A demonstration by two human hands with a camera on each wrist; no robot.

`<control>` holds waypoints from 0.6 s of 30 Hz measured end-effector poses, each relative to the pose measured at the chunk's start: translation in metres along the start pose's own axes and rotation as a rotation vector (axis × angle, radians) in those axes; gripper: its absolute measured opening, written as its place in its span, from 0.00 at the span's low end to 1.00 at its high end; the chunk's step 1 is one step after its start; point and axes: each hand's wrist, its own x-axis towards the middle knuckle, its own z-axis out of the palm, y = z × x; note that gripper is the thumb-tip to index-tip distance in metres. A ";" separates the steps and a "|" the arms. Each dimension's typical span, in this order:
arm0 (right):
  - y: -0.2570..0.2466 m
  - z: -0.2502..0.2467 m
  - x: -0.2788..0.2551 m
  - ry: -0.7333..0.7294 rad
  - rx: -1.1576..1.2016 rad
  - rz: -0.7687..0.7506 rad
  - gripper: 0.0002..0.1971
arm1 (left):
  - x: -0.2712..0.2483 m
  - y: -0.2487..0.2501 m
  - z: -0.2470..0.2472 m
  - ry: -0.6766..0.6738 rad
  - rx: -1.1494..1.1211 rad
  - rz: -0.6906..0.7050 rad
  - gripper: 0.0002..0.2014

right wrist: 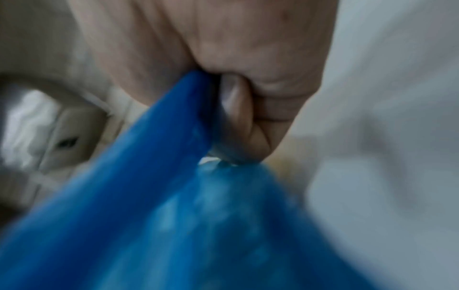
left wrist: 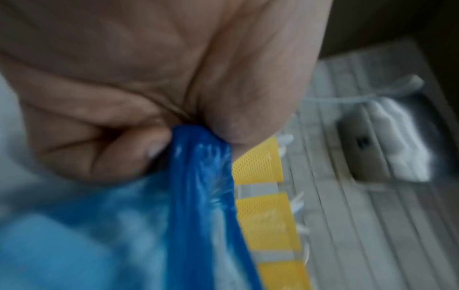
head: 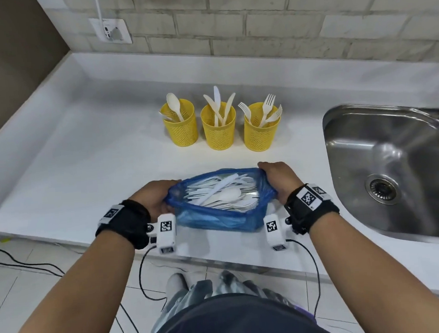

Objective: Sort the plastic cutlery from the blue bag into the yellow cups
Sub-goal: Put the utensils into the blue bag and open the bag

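A blue plastic bag [head: 217,222] lies on the white counter near its front edge, its mouth pulled wide. Inside lies a heap of white plastic cutlery [head: 223,194]. My left hand [head: 155,196] pinches the bag's left rim [left wrist: 198,157] between thumb and curled fingers. My right hand [head: 279,179] pinches the right rim [right wrist: 183,121] the same way. Behind the bag stand three yellow mesh cups in a row: the left one [head: 180,128] holds spoons, the middle one [head: 219,130] knives, the right one [head: 261,131] forks.
A steel sink [head: 395,164] is set into the counter at the right. A brick wall with a socket [head: 111,31] runs along the back. A raised lip borders the counter [head: 83,163] on the left. Cables hang below the front edge.
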 end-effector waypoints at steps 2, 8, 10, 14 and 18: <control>-0.010 -0.004 -0.009 0.014 -0.313 -0.107 0.16 | -0.002 0.002 -0.003 0.080 0.143 0.055 0.14; 0.001 -0.026 -0.059 0.044 -0.766 -0.137 0.35 | -0.036 -0.005 -0.007 0.287 0.824 0.329 0.28; 0.006 -0.022 -0.075 -0.053 -0.794 -0.107 0.29 | -0.042 -0.010 -0.006 0.289 0.960 0.364 0.25; 0.022 -0.011 -0.074 -0.045 -0.575 -0.233 0.09 | -0.046 -0.013 -0.002 0.256 0.889 0.379 0.09; 0.031 -0.008 -0.061 -0.027 -0.147 -0.109 0.09 | -0.042 -0.018 -0.009 0.177 0.325 0.239 0.11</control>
